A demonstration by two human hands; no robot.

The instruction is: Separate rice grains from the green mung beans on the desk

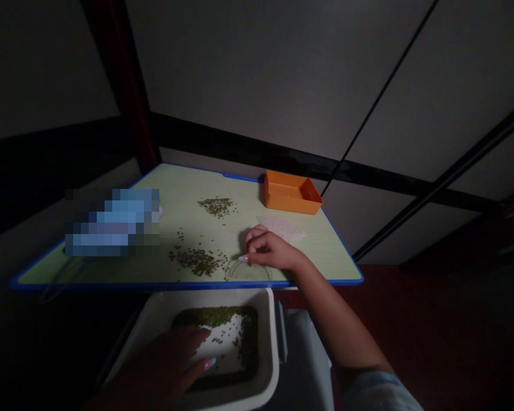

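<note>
My left hand (171,354) reaches into a white basin (272,342), thumb and fingers apart, close to small green pellet-like grains (248,337) spread along the basin's inner edges. Above a clear round dish (248,275) on the table, my right hand (270,249) is closed, its thumb and fingers curled together; anything between them is too small to make out. Left of that dish lies a loose pile of green and brown grains (201,261). Farther back is a smaller similar pile (217,206). Pale, whitish grains (285,227) are spread just behind my right hand.
An orange open box (291,197) stands at the table's back right corner. The pale table (180,180) has a blue rim and sits above the basin's far edge. A blurred-out bluish object (115,222) lies at the left. Panelled walls rise behind.
</note>
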